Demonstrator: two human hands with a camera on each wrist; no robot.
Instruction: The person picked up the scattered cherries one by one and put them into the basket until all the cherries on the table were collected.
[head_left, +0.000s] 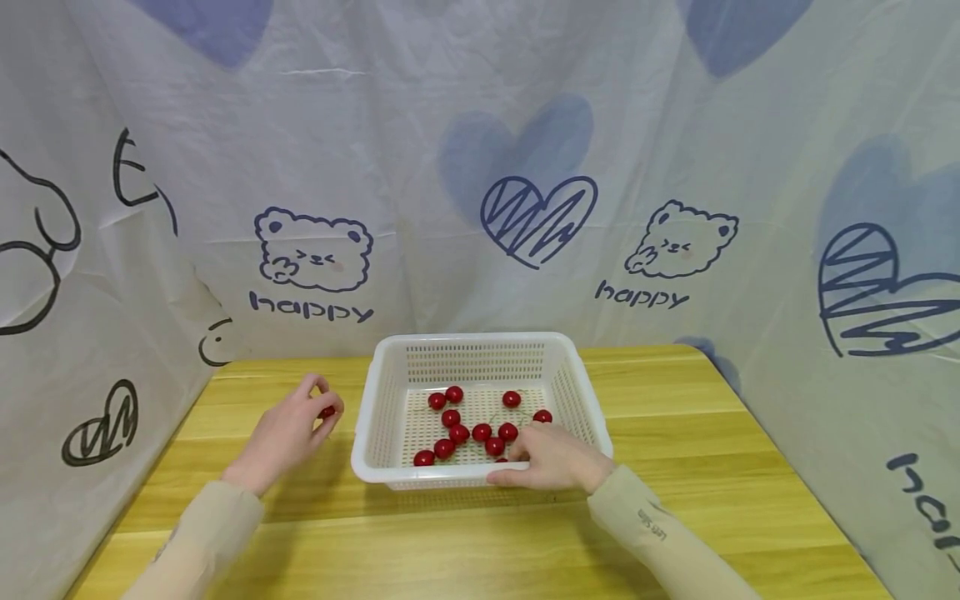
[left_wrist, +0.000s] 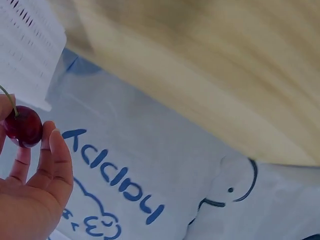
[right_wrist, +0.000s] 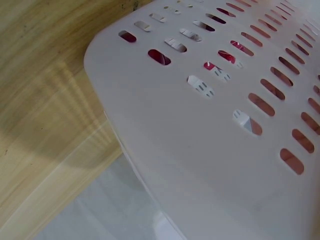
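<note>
My left hand (head_left: pixel 287 435) is above the table, left of a white plastic basket (head_left: pixel 435 473). Between its thumb and fingers it pinches a dark red cherry (left_wrist: pixel 25 127), whose green stem points up in the left wrist view. At the basket's front right rim, my right hand (head_left: pixel 561 457) grips the edge, fingers inside and thumb along the front. Several red cherries (head_left: pixel 459 433) lie spread over the basket floor, some with stems. In the right wrist view the slotted basket wall (right_wrist: pixel 165 130) fills most of the picture; the right hand is mostly hidden behind it.
The basket stands on a yellow wood-grain table (head_left: pixel 675 417), near its back edge. White sheeting (head_left: pixel 420 167) printed with bears, hearts and the word "happy" hangs behind the table and along both sides.
</note>
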